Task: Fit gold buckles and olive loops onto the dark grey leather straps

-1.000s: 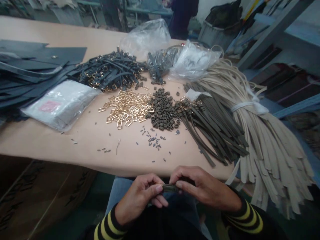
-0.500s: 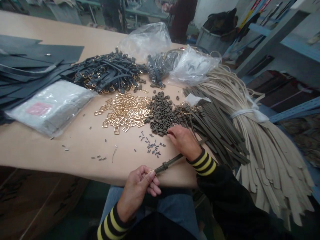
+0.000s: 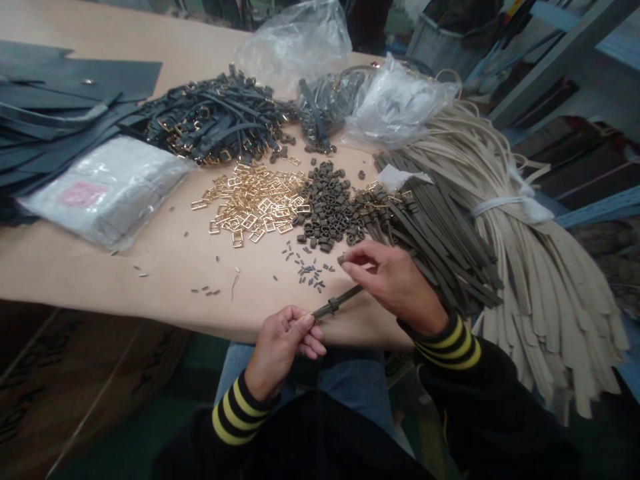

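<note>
Between its thumb and fingers, my left hand (image 3: 287, 340) grips the end of a dark olive strap (image 3: 345, 297). One keeper loop sits around this strap a little beyond the fingertips, and the strap runs up and right under my other hand. My right hand (image 3: 395, 277) pinches a small olive keeper loop (image 3: 342, 259) at its fingertips, above the table and apart from the strap. Just beyond it lies a pile of olive keeper loops (image 3: 327, 207). Gold buckles (image 3: 260, 200) are heaped left of that pile, and small dark metal pieces (image 3: 311, 272) are scattered nearer me.
Finished-looking olive straps (image 3: 440, 233) and a tied bundle of beige strips (image 3: 530, 267) lie on the right. Black buckled straps (image 3: 215, 117), a plastic-wrapped packet (image 3: 107, 190) and clear plastic bags (image 3: 400, 103) are farther back. Dark flat sheets (image 3: 110, 77) cover the left.
My right hand has drawn back from the loop pile toward me with a keeper loop in its fingertips. My left hand keeps its grip on the strap. The view has tilted down.
</note>
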A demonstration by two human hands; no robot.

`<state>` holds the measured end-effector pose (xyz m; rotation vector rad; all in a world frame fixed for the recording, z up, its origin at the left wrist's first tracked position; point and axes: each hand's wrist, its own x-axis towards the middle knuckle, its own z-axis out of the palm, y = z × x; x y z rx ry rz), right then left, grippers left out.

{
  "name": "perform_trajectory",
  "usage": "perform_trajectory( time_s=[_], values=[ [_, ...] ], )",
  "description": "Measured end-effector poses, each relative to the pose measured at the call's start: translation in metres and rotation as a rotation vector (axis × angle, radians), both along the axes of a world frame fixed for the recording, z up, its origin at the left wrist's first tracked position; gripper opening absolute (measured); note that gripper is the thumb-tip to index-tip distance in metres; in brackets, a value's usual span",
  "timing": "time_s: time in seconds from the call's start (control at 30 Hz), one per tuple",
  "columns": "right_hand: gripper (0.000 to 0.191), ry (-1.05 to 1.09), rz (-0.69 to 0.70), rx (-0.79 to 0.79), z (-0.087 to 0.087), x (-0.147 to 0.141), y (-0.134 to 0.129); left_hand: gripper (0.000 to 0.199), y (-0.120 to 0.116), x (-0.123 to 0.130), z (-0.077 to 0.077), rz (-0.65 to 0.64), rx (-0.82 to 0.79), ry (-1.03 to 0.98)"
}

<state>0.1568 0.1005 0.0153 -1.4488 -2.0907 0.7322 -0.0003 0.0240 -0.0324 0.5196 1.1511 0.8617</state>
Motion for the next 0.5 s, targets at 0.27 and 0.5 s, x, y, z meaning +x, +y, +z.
perform_trajectory(
  time_s=[0.27,0.5],
  values=[
    [0.003,0.373,-0.088,-0.271,-0.032,0.007,-0.066,0.023,-0.006,0.006,0.003,-0.016,0.061,-0.011],
    [0.006,0.564,-0.100,-0.386,-0.035,0.010,-0.072,0.024,-0.015,0.010,0.006,-0.064,0.074,-0.059]
  ],
)
